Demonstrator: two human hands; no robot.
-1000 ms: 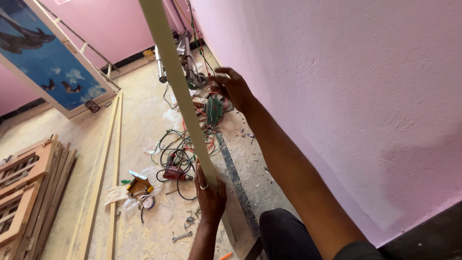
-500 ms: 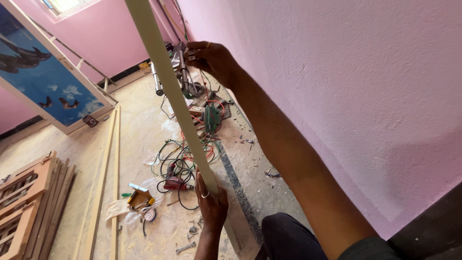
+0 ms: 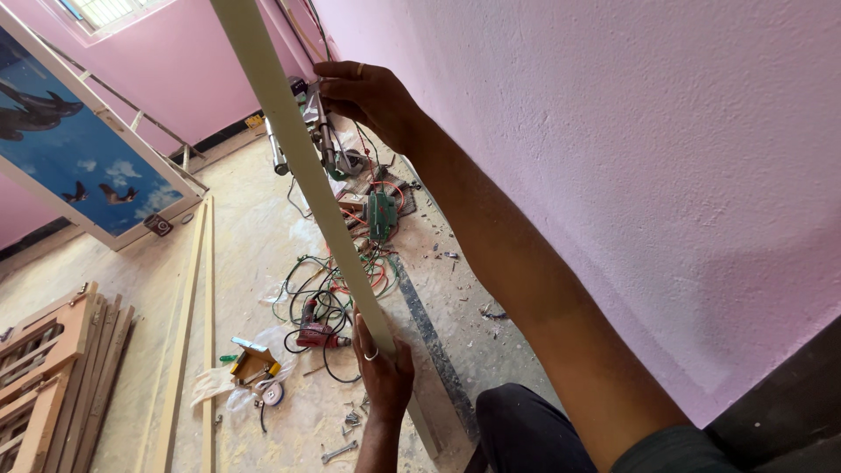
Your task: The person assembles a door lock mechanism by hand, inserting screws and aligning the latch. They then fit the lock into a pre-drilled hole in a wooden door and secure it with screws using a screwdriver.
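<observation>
Holding a long pale wooden strip (image 3: 298,166) slanted against the pink wall (image 3: 613,175), I judge it light, stiff, a bit whippy. My left hand (image 3: 384,372) wraps it low; my right hand (image 3: 368,96) curls around it high. Cables (image 3: 328,289) litter the floor.

Floor (image 3: 245,254): pale, dusty, strewn with chips and debris.
Centre: tangle of green, black and red cables (image 3: 320,293); red power drill (image 3: 317,334) lying in it.
Far centre: green circuit board (image 3: 382,215) among red wires.
Near centre: yellow tool (image 3: 252,361) on clear plastic wrap; spanner (image 3: 338,452) and loose screws just beside.
Left: two long timber strips (image 3: 194,324) laid flat, side by side.
Near left: stack of wooden frames (image 3: 53,368).
Right: dark strip (image 3: 434,337) along the wall base.
</observation>
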